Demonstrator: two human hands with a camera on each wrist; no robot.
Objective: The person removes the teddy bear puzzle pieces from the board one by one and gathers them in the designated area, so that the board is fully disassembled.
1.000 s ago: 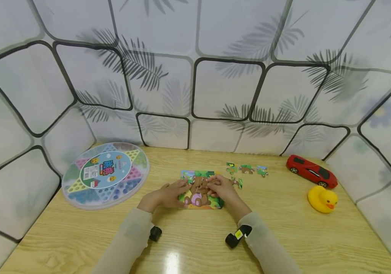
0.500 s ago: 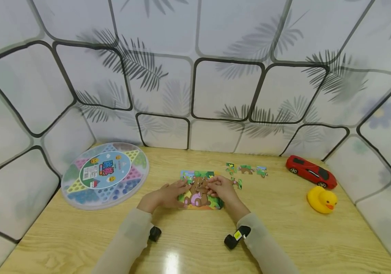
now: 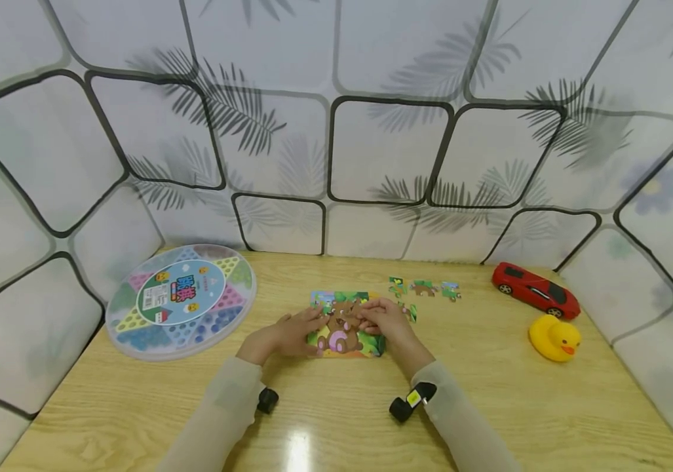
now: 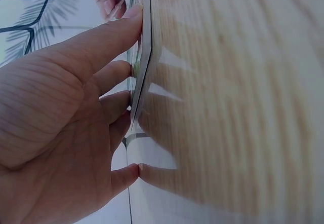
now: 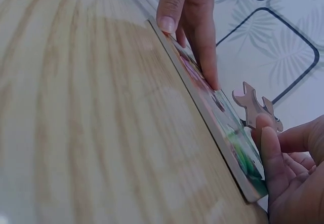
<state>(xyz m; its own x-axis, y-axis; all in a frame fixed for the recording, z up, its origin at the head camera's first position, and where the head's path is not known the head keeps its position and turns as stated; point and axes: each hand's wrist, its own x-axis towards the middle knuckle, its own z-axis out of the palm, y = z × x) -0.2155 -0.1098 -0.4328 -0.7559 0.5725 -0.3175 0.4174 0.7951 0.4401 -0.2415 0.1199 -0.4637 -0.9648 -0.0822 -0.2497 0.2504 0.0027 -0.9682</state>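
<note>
Pale wood tabletop [image 3: 336,413], leaf-printed wall [image 3: 392,151] behind — left hand [image 3: 290,333], fingers apart on the puzzle [image 3: 339,342]; right hand [image 3: 389,322] pinching a piece [image 5: 252,107].

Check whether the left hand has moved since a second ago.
No: in the head view, the left hand keeps its place against the disc.

Yellow toy duck [image 3: 553,338], orange beak, on wood-grain bench [image 3: 336,419]. Red toy car [image 3: 535,290] just behind duck. Round star-patterned game board [image 3: 236,298] well left of duck. Leaf-printed pale backdrop [image 3: 389,151] behind duck.
</note>
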